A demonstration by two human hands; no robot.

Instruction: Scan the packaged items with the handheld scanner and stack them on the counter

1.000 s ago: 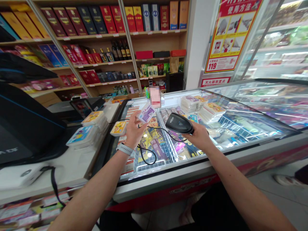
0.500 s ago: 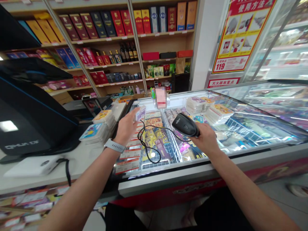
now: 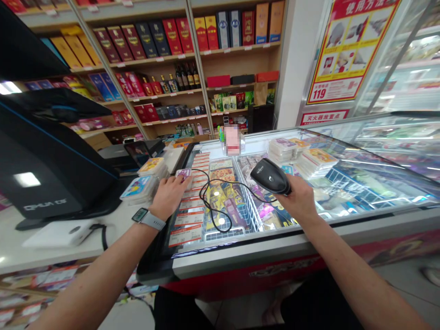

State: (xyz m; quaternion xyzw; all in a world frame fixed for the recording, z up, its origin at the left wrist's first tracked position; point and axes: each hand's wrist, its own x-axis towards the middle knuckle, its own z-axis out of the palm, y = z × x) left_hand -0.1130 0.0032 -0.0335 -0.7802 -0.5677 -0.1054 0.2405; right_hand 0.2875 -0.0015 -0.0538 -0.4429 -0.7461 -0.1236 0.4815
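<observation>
My right hand (image 3: 299, 198) is closed round the grip of a black barcode scanner (image 3: 268, 176), held above the glass freezer top with its head pointing left. A black cable (image 3: 220, 215) runs from it in loops over the glass. My left hand (image 3: 167, 196), with a watch on the wrist, has its fingers closed on a small flat pack with a purple picture (image 3: 183, 173), low over the freezer's left edge; whether the pack touches the surface I cannot tell. Just left of that hand stand stacks of similar clear-cased packs (image 3: 135, 189), blue and yellow on top.
More packs in stacks (image 3: 318, 160) stand on the right of the freezer glass (image 3: 237, 238). A black register (image 3: 51, 174) and a white box (image 3: 60, 233) occupy the left counter. Price labels (image 3: 185, 217) line the freezer's left side. Shelves of boxed goods (image 3: 158, 39) stand behind.
My left hand has moved left and down with the purple pack, from over the glass to the freezer's left edge. The scanner stays in my right hand, nearly in place.
</observation>
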